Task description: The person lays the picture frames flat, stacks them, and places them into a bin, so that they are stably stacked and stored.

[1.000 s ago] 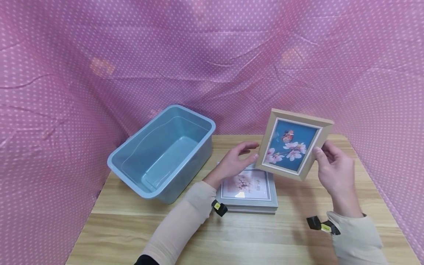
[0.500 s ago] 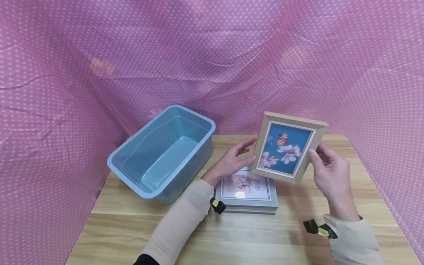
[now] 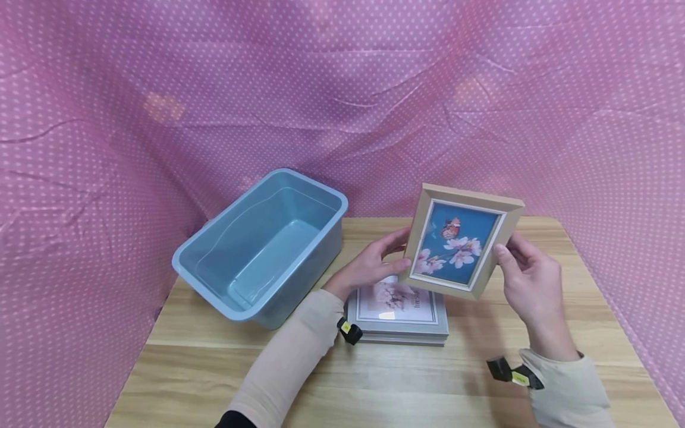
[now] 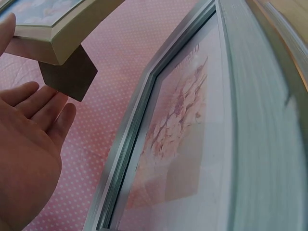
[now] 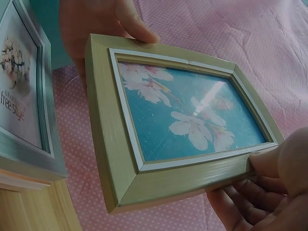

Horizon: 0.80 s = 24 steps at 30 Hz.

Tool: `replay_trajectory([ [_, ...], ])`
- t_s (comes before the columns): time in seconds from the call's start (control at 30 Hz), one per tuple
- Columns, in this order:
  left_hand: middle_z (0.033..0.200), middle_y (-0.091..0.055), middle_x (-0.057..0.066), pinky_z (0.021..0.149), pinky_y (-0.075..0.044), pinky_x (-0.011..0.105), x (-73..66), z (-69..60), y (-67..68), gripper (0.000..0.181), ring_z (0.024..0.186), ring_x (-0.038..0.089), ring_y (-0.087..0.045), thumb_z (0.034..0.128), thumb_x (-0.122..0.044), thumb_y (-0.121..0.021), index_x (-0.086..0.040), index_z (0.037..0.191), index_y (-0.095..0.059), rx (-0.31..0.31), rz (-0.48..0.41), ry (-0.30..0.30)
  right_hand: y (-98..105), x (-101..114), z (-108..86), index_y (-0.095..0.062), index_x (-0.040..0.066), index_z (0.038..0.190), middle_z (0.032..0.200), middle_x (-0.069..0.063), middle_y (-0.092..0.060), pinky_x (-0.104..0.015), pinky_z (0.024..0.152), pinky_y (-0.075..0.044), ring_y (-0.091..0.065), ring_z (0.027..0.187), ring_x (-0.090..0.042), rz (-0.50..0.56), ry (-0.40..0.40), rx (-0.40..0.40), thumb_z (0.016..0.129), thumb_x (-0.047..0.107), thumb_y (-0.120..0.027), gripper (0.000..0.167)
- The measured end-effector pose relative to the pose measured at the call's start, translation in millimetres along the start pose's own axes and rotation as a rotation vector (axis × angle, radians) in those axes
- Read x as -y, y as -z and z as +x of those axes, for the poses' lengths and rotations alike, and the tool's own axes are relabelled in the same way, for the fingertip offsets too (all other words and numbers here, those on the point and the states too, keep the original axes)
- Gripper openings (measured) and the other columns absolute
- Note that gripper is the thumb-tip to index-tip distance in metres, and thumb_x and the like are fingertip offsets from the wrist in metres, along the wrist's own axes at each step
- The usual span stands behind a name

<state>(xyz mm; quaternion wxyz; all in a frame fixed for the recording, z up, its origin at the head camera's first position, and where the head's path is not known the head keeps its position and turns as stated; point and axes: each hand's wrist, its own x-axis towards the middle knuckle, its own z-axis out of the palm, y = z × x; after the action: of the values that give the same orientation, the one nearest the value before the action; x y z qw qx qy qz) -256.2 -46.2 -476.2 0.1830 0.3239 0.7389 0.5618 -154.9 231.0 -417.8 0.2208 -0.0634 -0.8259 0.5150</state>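
Note:
A tan wooden picture frame (image 3: 467,288) with a blue flower-and-butterfly picture is held up, tilted, above the table. My right hand (image 3: 535,291) pinches its right edge, thumb (image 5: 267,161) on the front and fingers behind. At the left edge, my left hand (image 3: 369,264) touches the frame with its thumb (image 5: 137,26); its other fingers (image 4: 41,103) extend loosely behind, by a brown back stand (image 4: 70,74). Below lies a stack of frames, the top one a grey-green frame (image 3: 398,328) with a pink blossom picture, partly hidden by the raised frame and left hand.
An empty blue-grey plastic bin (image 3: 307,270) stands on the left of the wooden table (image 3: 396,386). Pink dotted cloth (image 3: 321,119) hangs behind the table and at both sides. Black devices are strapped at both wrists.
The tan frame has moved left and slightly down with my right hand. My left hand has shifted slightly left, and its fingers now reach further behind the frame's left edge.

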Motion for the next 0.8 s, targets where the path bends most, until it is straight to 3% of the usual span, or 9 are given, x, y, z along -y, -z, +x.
replay_trajectory([
  [0.27,0.177,-0.031,0.015,0.134,-0.031,0.054,2.2,1.5,-0.6,0.126,0.161,0.037,-0.037,0.0830,-0.089,-0.064,-0.010,0.172,-0.023,-0.001,-0.031,-0.056,-0.5,-2.5,-1.7,-0.065,-0.004,0.144,0.131,-0.030,-0.073,-0.001,0.085,-0.053,-0.063,0.097,0.018,0.022,0.004,0.000,0.107,0.007,-0.064,0.038],
  [0.43,0.182,-0.021,0.009,0.135,-0.023,0.063,2.7,0.3,0.3,0.124,0.164,0.038,-0.030,0.0837,-0.084,-0.070,-0.018,0.174,-0.016,0.019,-0.088,-0.070,-0.6,-2.6,-3.5,-0.064,-0.001,0.146,0.133,-0.027,-0.073,-0.001,0.087,-0.053,-0.064,0.099,0.016,0.021,-0.012,0.015,0.108,0.009,-0.064,0.039],
  [0.53,0.182,-0.021,0.006,0.135,-0.021,0.063,2.3,-1.2,0.8,0.123,0.165,0.035,-0.029,0.0843,-0.082,-0.072,-0.020,0.174,-0.015,0.034,-0.101,-0.071,-0.6,-1.9,-4.8,-0.064,0.001,0.146,0.134,-0.025,-0.074,-0.001,0.087,-0.053,-0.064,0.100,0.016,0.016,-0.021,0.022,0.108,0.009,-0.064,0.039],
  [0.8,0.179,-0.025,0.016,0.137,-0.021,0.057,1.2,-4.0,0.1,0.134,0.166,0.035,-0.028,0.0803,-0.087,-0.071,-0.008,0.173,-0.015,0.059,-0.121,-0.074,-0.5,-1.1,-6.8,-0.064,0.001,0.147,0.135,-0.025,-0.073,-0.003,0.086,-0.055,-0.066,0.099,0.014,0.040,-0.036,0.031,0.109,0.009,-0.063,0.039],
])
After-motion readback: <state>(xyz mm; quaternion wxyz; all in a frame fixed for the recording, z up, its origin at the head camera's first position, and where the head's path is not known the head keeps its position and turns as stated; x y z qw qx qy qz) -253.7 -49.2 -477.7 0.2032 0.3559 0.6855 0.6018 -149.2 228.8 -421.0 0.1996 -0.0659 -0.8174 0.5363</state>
